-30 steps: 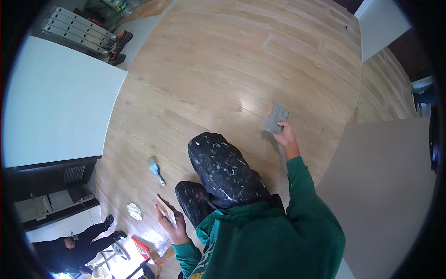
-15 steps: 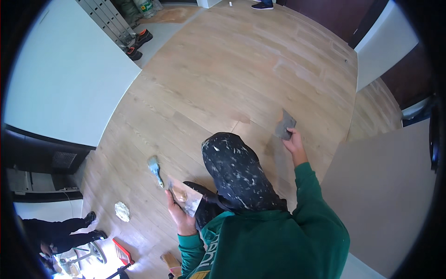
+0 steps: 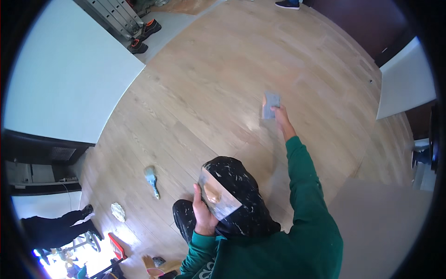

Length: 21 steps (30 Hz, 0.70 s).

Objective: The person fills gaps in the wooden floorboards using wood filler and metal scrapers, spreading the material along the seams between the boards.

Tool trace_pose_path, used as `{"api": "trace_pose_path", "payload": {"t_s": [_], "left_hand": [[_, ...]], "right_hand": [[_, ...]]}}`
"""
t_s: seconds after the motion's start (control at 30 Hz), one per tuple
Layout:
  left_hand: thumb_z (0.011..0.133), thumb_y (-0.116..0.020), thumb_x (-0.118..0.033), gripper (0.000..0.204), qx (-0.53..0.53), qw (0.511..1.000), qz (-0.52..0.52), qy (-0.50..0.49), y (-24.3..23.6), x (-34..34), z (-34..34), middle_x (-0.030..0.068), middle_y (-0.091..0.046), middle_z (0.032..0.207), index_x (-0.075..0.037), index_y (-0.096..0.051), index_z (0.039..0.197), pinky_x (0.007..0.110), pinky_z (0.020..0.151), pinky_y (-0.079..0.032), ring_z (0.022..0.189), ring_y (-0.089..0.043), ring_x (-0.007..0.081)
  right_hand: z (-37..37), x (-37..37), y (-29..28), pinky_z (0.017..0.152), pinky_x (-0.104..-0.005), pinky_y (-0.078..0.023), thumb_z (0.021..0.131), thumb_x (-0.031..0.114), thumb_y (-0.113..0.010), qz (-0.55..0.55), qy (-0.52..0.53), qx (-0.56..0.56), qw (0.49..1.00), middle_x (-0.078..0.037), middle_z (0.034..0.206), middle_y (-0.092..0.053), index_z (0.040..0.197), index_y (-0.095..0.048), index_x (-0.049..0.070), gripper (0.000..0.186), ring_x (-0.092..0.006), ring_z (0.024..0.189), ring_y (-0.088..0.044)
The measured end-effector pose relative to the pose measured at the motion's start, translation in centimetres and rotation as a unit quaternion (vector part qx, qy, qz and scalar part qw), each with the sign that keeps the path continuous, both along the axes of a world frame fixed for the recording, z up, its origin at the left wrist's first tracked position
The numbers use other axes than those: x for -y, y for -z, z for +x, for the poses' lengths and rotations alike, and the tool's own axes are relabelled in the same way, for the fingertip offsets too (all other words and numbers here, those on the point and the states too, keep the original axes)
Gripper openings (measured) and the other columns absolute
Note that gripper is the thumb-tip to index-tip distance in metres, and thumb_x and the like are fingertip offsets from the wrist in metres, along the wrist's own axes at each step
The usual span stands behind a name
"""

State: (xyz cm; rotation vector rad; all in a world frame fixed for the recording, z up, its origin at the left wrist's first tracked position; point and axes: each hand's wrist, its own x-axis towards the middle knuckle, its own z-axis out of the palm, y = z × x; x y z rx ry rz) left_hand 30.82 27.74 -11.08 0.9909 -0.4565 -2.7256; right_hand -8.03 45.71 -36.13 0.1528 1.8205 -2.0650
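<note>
My right hand (image 3: 280, 115) reaches forward over the wood-look floor (image 3: 200, 102). It grips a flat grey putty spreader (image 3: 271, 104) by one side, and tan filler shows along the spreader's left edge. I cannot tell whether its edge touches the floor. My left hand (image 3: 204, 216) holds a thin rectangular plate (image 3: 228, 203), thumb along the side, above my paint-spattered black trousers (image 3: 248, 223). A lump of tan filler (image 3: 213, 193) lies on that plate. To the left, a paintbrush (image 3: 152, 181) with blue-grey colouring rests on the floor.
A crumpled white lump (image 3: 118, 211) and a red-edged object (image 3: 117, 246) lie at left, near another person's dark-trousered legs (image 3: 65, 223). Work shoes (image 3: 150, 29) stand by a metal ladder (image 3: 116, 18). A white panel (image 3: 69, 74) bounds the left, a grey one (image 3: 376, 223) the right.
My right hand has moved forward and left with the spreader. The left hand and plate have shifted right, in front of my knee. The whole view has also shifted slightly.
</note>
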Motion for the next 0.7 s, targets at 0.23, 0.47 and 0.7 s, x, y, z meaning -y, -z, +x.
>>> {"api": "trace_pose_path", "payload": {"t_s": [0.23,0.47,0.7], "left_hand": [[0.100,-0.040,-0.048,0.054,-0.013,0.999,0.031,0.035,2.7,0.3,-0.6,0.0096,-0.063,0.118,-0.003,-0.051,0.129,0.039,0.093,-0.050,0.104,-0.063,0.0249],[0.101,-0.039,-0.047,0.052,0.015,1.000,0.013,0.022,2.2,0.0,-1.0,0.0094,-0.065,0.114,-0.004,-0.054,0.126,0.037,0.090,-0.052,0.101,-0.064,0.0231],[0.100,-0.043,-0.046,0.048,0.121,0.990,-0.069,0.020,2.7,0.4,-0.6,0.0050,-0.067,0.099,-0.005,-0.059,0.119,0.031,0.079,-0.054,0.086,-0.066,0.0174]], "right_hand": [[-6.7,7.6,6.9,0.089,-0.0427,-0.046,0.078,0.003,-0.056,0.379,-0.059,-0.339,0.859,-0.015,0.106,-0.061,0.103,-0.067,0.002,0.028,-0.0343,0.105,-0.056],[-8.0,13.8,8.0,0.091,-0.0438,-0.042,0.080,0.008,-0.055,0.578,-0.067,-0.336,0.740,-0.010,0.113,-0.056,0.116,-0.064,0.008,0.037,-0.0278,0.112,-0.050],[-1.2,12.8,7.4,0.089,-0.0457,-0.042,0.079,0.007,-0.057,0.545,-0.161,-0.347,0.746,-0.010,0.115,-0.055,0.116,-0.062,0.003,0.037,-0.0285,0.112,-0.049]]}}
